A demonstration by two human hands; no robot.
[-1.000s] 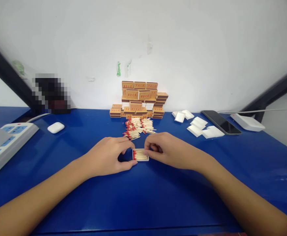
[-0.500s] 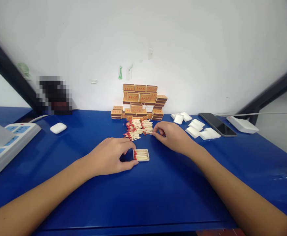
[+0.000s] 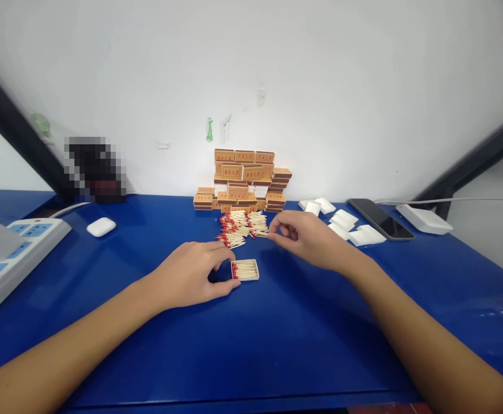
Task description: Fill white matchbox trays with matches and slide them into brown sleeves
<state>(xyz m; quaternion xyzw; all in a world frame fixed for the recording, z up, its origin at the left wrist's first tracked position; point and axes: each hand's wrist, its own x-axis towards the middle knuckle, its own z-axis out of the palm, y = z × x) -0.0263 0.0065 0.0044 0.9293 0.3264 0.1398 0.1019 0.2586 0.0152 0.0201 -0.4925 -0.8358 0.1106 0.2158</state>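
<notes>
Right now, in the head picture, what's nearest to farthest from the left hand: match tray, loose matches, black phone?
1. Match tray, just right of the left hand.
2. Loose matches, beyond the tray.
3. Black phone, far right.

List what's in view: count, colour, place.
tray: one, white, centre
matches: many, red-tipped, in tray and behind
matchboxes: many, orange, stacked at wall
small pieces: several, white, right
phone: one, dark, right
flat box: one, white, far right
rounded case: one, white, left
power strip: one, white, far left
pixelated object: one, dark, left rear
cables: two, white, rear
bars: two, black, sides
table: one, blue, beneath
wall: one, white, behind
left hand: one, at tray
right hand: one, at matches
</notes>
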